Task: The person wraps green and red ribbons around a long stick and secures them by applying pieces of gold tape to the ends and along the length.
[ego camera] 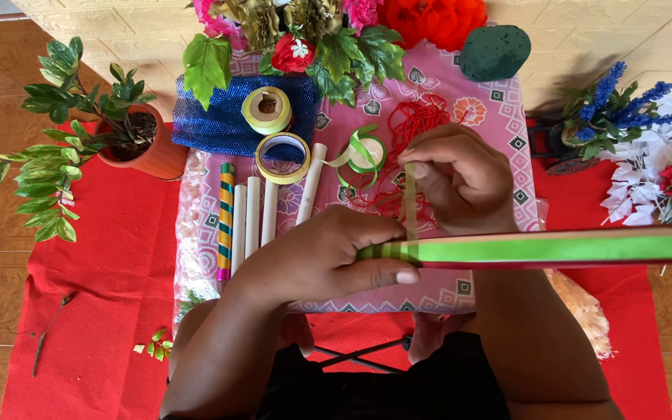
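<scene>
1. Red mat (103, 257) covers the floor, with a pink patterned cloth (499, 117) on it at centre.
2. Long stick (554, 249) runs from centre to the right edge. My left hand (320, 257) is clamped round its end.
3. Right hand (460, 179) pinches green ribbon (411, 210) narrowly, just above the stick. I'd keep it taut and overlap evenly.
4. Count, left of centre: three white tubes (254, 214), one striped tube (225, 218), two tape rolls (267, 109).
</scene>
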